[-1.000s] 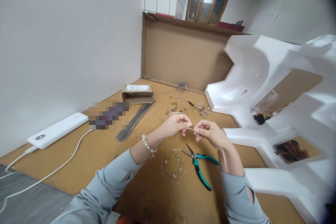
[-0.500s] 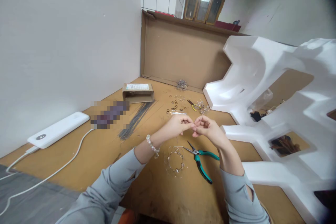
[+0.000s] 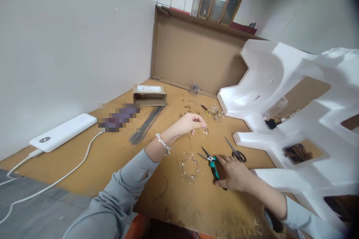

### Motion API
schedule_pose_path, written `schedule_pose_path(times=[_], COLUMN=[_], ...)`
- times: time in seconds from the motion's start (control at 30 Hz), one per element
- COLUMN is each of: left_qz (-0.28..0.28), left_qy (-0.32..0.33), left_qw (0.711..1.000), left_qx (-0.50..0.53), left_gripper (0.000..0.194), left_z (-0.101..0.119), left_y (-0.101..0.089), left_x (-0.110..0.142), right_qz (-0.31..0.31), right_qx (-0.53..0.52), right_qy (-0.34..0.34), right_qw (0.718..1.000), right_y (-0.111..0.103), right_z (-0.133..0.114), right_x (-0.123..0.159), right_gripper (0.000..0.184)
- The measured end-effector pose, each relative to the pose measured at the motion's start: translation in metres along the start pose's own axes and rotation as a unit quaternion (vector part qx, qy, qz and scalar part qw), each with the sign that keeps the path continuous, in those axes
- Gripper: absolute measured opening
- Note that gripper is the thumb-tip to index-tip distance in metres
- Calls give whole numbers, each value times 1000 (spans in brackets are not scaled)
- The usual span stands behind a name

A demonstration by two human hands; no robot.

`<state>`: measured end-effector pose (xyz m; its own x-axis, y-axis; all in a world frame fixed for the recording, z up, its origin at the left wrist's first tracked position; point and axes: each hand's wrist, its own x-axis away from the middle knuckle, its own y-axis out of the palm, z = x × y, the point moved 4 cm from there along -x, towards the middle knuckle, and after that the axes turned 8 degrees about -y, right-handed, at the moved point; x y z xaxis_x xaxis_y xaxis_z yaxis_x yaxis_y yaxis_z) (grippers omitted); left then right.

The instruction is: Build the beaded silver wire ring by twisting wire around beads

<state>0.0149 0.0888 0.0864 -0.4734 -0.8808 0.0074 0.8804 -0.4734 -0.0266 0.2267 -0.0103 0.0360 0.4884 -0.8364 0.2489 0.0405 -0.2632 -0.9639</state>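
Note:
My left hand (image 3: 189,123) hovers above the brown table (image 3: 112,157), fingers pinched on a thin wire piece (image 3: 204,131). My right hand (image 3: 234,173) lies low on the table, fingers curled around the handles of the teal pliers (image 3: 211,160). A beaded wire ring (image 3: 189,165) rests just left of the pliers. Black-handled scissors (image 3: 236,151) lie just beyond my right hand.
White foam packing (image 3: 294,119) fills the right side. A cardboard panel (image 3: 193,56) stands at the back. On the table lie a wire bundle (image 3: 147,124), a small cardboard box (image 3: 149,94), loose rings (image 3: 186,109), yellow-handled cutters (image 3: 206,111), and a white power bank (image 3: 63,132) with cable.
My right hand left the wire piece and dropped to the teal pliers. The scissors, hidden before, now show. My left hand keeps the wire piece in about the same place.

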Motion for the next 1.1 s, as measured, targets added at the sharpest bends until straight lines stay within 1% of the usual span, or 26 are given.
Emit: schedule_pose_path(times=[0.07,0.13,0.17,0.27,0.33,0.37,0.53,0.6,0.67,0.77,0.8,0.87,0.93,0.97,1.03,1.1], left_qz=[-7,-20,-28,-54,-67,-66,-73,-69,-62,-58,-61,-71,-82,-85,-93,-103], left_qy=[-10,-21,-26,-39,-43,-42,-46,-57,-69,-79,-82,-88,-96,-98,-105,-112], left_qw=[1000,999,998,992,989,988,985,984,982,979,978,977,976,975,974,972], left_qx=[23,46,59,109,128,130,147,155,164,178,180,181,180,180,179,177], left_gripper=[22,21,21,22,23,23,22,21,21,21,21,22,22,22,20,18], left_z=[0,1,1,1,1,2,3,2,1,-2,-3,-4,-4,-4,-4,-5], left_y=[2,6,8,13,15,14,14,14,14,16,17,20,23,25,28,31], left_x=[1,2,3,5,6,7,8,7,6,4,4,4,5,5,7,7], right_qz=[11,21,24,39,53,59,80,119,190,276,293,316,323,326,339,351], right_qx=[35,69,83,94,84,77,23,23,58,154,191,259,313,335,366,378], right_qy=[5,18,30,67,81,84,81,78,52,-6,-23,-54,-78,-87,-106,-123], right_qw=[999,997,996,993,992,992,993,990,979,949,937,911,890,880,860,848], right_y=[17,24,25,23,19,18,9,0,-16,-42,-50,-65,-79,-85,-97,-106], right_z=[-6,-10,-11,-8,-3,0,10,14,18,25,28,32,34,34,33,30], right_x=[7,7,5,-2,-3,-2,8,13,19,29,33,40,45,46,47,46], right_gripper=[85,81,75,46,34,31,32,30,34,38,38,36,38,36,31,28])
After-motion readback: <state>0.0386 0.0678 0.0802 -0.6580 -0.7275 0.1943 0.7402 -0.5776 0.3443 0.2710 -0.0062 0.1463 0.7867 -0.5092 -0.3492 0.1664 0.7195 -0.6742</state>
